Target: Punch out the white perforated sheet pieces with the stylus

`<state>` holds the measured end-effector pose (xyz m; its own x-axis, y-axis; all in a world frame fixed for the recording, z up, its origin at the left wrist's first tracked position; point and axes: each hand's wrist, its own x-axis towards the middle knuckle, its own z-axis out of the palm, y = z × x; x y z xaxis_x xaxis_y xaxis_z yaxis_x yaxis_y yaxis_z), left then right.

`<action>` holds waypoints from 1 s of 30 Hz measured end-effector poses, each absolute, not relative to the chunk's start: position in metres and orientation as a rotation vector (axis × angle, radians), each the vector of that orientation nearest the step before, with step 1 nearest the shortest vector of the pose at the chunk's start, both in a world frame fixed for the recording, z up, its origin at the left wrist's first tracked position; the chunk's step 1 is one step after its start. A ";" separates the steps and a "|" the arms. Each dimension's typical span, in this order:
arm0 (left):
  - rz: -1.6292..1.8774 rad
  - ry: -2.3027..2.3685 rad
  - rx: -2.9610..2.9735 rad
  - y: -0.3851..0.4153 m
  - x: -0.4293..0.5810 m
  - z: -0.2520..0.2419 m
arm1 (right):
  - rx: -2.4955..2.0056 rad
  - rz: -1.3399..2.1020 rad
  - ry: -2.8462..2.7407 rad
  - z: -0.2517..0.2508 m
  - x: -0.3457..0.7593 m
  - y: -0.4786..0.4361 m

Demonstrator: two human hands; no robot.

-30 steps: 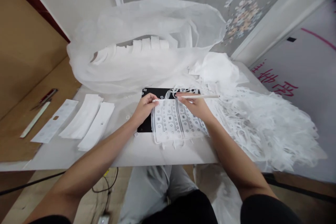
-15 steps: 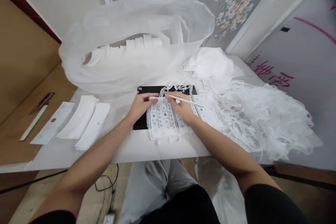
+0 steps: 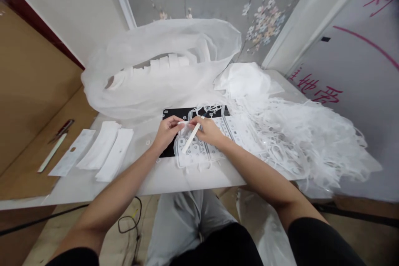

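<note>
My left hand (image 3: 168, 134) pinches the upper left part of a translucent white sheet (image 3: 195, 156) printed with grey rings and lines. Beside it, the fingertips of my right hand (image 3: 209, 130) are also closed at the sheet. A slim white stick-like tool (image 3: 191, 138) with a dark tip is held in my right hand, slanting down to the left across the sheet. Its exact kind cannot be made out. Under the sheet lies a black board (image 3: 170, 149). Thin white cut strips (image 3: 207, 110) curl along the board's far edge.
A tangled heap of white strips (image 3: 321, 141) covers the table's right side. White material (image 3: 246, 77) lies behind it. A large loop of sheer white fabric (image 3: 158, 87) stands at the back. White card stacks (image 3: 98, 145), a pale strip (image 3: 52, 153) and a red-handled tool (image 3: 64, 129) lie left.
The white tool has swung in my right hand from pointing right to slanting down-left over the sheet. Both hands have drawn closer together. The camera view has tilted up slightly.
</note>
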<state>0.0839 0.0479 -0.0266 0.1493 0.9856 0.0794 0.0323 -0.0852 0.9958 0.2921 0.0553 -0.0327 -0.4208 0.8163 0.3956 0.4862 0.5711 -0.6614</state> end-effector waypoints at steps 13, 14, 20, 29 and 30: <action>1.100 1.146 1.578 0.044 0.088 -0.028 | -1.112 0.322 -2.311 -0.024 0.297 0.056; 1.095 1.143 1.580 0.044 0.088 -0.029 | -1.101 0.308 -2.317 -0.024 0.298 0.056; 1.094 1.133 1.549 0.044 0.088 -0.030 | -1.008 0.302 -2.349 -0.025 0.303 0.061; 1.036 1.124 1.550 0.043 0.092 -0.034 | -1.030 0.198 -2.407 -0.025 0.303 0.060; 1.021 1.104 1.544 0.043 0.092 -0.034 | -1.029 0.208 -2.394 -0.026 0.303 0.061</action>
